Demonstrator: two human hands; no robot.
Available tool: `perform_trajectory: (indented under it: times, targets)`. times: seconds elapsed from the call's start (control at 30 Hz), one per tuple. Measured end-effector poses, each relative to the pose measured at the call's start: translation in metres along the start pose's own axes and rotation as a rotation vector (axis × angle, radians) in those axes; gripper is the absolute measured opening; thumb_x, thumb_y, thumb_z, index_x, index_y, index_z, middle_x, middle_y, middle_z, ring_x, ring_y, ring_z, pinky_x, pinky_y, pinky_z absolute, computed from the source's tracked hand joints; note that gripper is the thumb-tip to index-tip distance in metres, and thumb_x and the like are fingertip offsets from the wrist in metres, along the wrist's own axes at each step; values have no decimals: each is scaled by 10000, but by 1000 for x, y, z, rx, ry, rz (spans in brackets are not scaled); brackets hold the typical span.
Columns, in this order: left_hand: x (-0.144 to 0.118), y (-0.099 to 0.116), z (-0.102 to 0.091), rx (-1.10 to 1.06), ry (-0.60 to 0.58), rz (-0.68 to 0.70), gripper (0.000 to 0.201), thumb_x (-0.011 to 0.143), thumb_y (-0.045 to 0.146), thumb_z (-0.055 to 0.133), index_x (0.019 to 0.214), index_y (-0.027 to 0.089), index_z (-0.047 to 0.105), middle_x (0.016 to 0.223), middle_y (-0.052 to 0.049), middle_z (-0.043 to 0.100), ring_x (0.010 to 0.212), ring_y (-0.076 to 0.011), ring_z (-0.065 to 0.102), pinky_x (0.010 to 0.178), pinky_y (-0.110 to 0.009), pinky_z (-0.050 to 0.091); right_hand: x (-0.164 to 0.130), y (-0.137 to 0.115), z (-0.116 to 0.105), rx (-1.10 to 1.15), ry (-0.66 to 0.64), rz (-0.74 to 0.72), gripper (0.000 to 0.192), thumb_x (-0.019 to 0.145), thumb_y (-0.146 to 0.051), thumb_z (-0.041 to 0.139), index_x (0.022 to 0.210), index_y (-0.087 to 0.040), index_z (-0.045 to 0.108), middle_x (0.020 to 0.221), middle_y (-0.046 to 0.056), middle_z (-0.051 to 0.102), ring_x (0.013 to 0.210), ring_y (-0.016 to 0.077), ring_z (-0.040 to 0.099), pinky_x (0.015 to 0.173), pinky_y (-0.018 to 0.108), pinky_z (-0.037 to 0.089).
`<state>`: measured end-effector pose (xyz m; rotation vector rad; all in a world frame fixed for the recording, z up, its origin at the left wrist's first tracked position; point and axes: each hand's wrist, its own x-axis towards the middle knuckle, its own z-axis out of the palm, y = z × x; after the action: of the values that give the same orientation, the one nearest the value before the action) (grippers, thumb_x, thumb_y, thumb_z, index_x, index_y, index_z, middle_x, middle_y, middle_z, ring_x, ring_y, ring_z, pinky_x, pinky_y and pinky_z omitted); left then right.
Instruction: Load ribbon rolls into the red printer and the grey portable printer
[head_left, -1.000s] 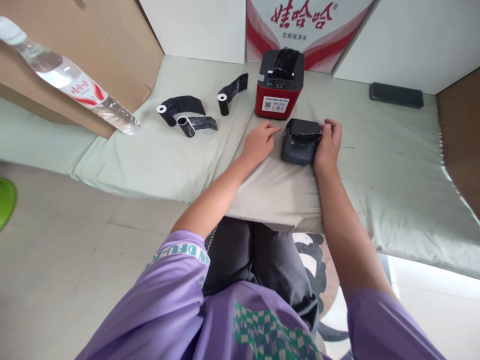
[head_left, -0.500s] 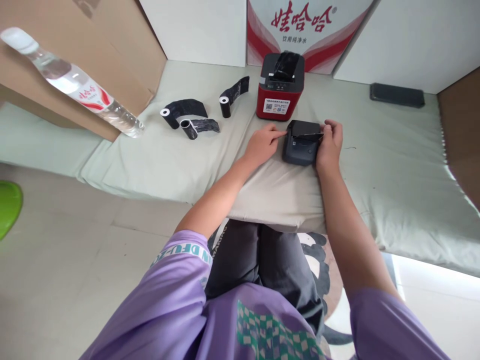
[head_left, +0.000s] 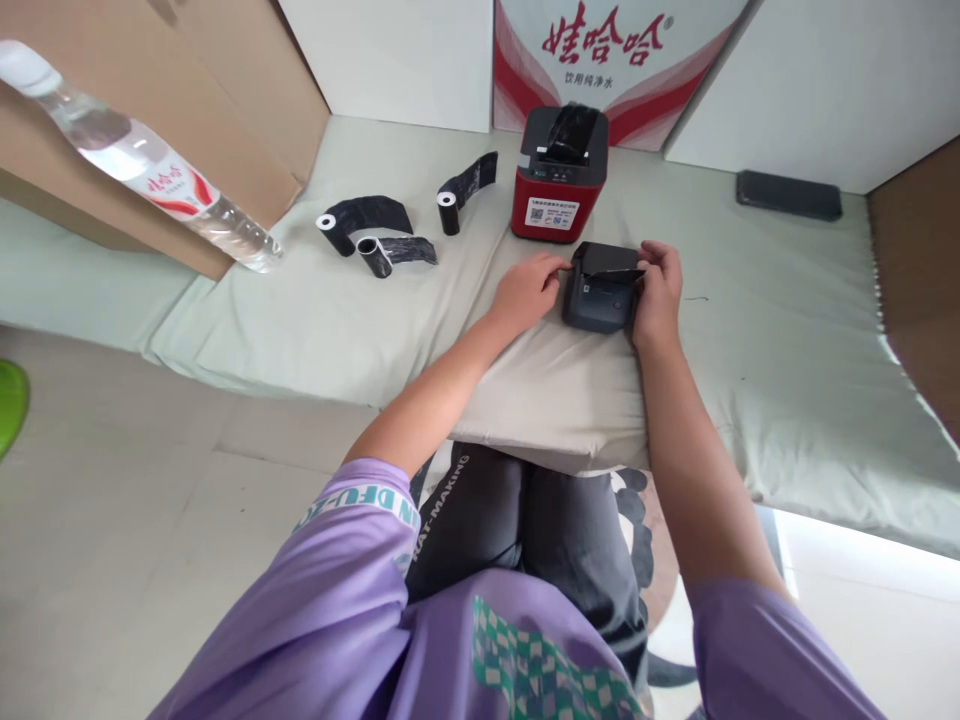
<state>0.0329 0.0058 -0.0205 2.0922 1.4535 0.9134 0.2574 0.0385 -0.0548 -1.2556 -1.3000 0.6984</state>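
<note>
A small dark portable printer [head_left: 601, 303] sits on the cloth-covered surface, a black strip [head_left: 611, 261] lying across its top. At its right side my right hand [head_left: 658, 290] is closed on the edge, thumb and fingers near the end of the strip. From the left, my left hand [head_left: 527, 290] touches the printer's upper left corner with an outstretched index finger. Its other fingers are loosely curled and hold nothing. Just behind stands a red and black printer [head_left: 559, 190] with a black strip [head_left: 573, 132] coming out of its top.
Three black paper rolls, a back one [head_left: 448, 212], a left one [head_left: 335, 233] and a front one [head_left: 374, 257], lie partly unrolled to the left. A water bottle [head_left: 142, 165] stands beside a cardboard box [head_left: 247, 90]. A black phone-like slab [head_left: 789, 195] lies at right.
The view has shifted slightly. Both hands stay at the small printer, with the left index finger still at its corner.
</note>
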Motion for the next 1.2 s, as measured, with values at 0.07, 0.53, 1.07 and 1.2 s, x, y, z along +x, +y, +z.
perform_trajectory:
  times: [0.07,0.53,1.07,1.2]
  targets:
    - [-1,1,1,-4,23,23,374,987,132,472,1220,200,757,1240,-111,757,1138,-249,700,1031,-389,538,-1,-4,-1,30,-44,28,337,922,-499,578,1181,-291,633,1279,58,716,1272,280,676,1166,553,519]
    - [-3,0,-2,-66,50,141,428,959,107,465,1274,214,735,1243,-96,720,1059,-193,699,969,-327,555,-2,-14,-5,58,-88,-68,467,891,-631,653,1220,-300,667,1274,58,740,1277,256,691,1162,538,533]
    - [9,-9,11,-117,-2,134,501,1115,442,342,1478,219,607,1351,-122,607,1301,-211,612,1209,-384,453,35,-6,9,-144,-12,-57,557,889,-711,599,1045,-200,754,859,68,748,855,252,712,983,530,591]
    - [13,-7,12,-111,28,134,586,1106,556,304,1397,234,697,1337,-123,568,1332,-229,571,1243,-403,417,32,-3,6,-138,-30,-92,593,911,-751,565,1071,-211,752,1011,100,785,995,274,728,1075,530,561]
